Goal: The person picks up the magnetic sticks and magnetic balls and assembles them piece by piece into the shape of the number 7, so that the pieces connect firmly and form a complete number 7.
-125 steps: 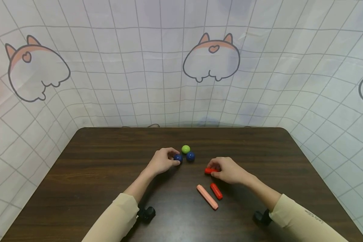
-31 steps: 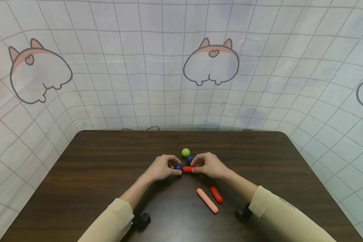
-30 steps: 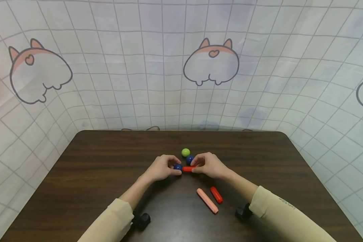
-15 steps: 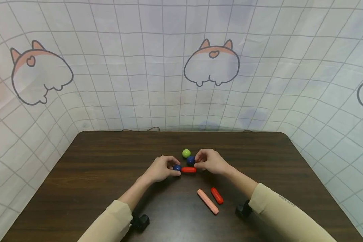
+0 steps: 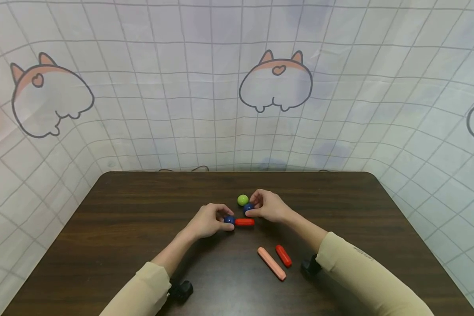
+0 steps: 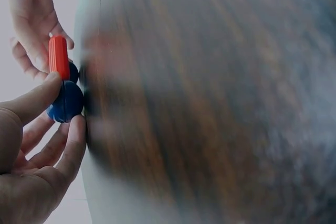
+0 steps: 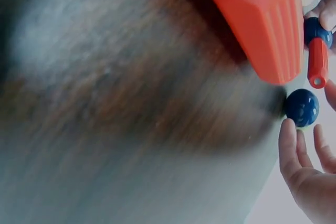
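Observation:
My left hand [image 5: 206, 220] pinches a dark blue ball [image 6: 68, 101] between thumb and fingers, low over the table. A short red ribbed rod [image 5: 245, 222] extends to the right from that ball, its end against it. Just behind the rod is a second blue ball [image 7: 302, 107]. My right hand [image 5: 270, 206] has its thumb and curled fingers round this second ball. A light green ball [image 5: 242, 200] sits close behind it and is mostly hidden in the right wrist view.
Nearer the front of the dark wooden table [image 5: 114, 245] lie a long salmon-pink rod [image 5: 271, 263] and another red rod [image 5: 283, 255], which looms large in the right wrist view. A white grid-patterned curtain [image 5: 205, 109] stands behind the table.
My right hand carried the red rod left to the blue ball in my left hand. It then let the rod go and moved back to the second blue ball.

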